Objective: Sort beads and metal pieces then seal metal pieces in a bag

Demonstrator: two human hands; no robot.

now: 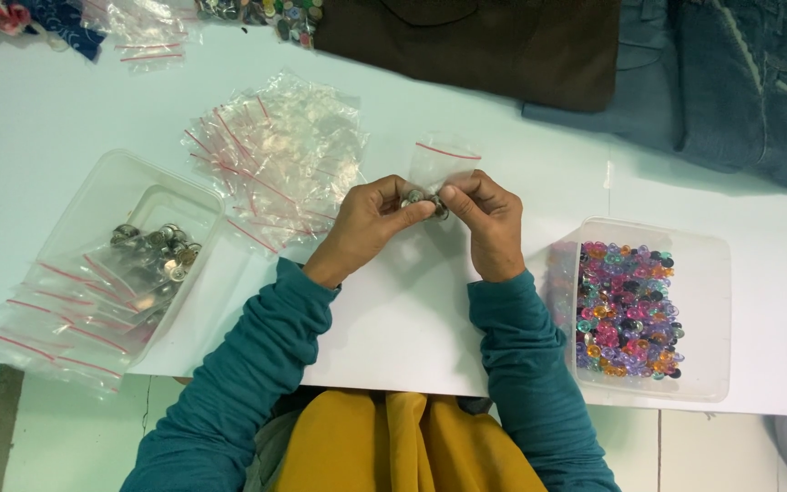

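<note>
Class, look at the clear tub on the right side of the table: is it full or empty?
Partly full. The clear tub holds a heap of multicoloured beads filling its left part; bare floor shows along its right side.

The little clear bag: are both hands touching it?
Touching. The head view shows the left hand and right hand pinching the clear bag at its lower edge.
</note>
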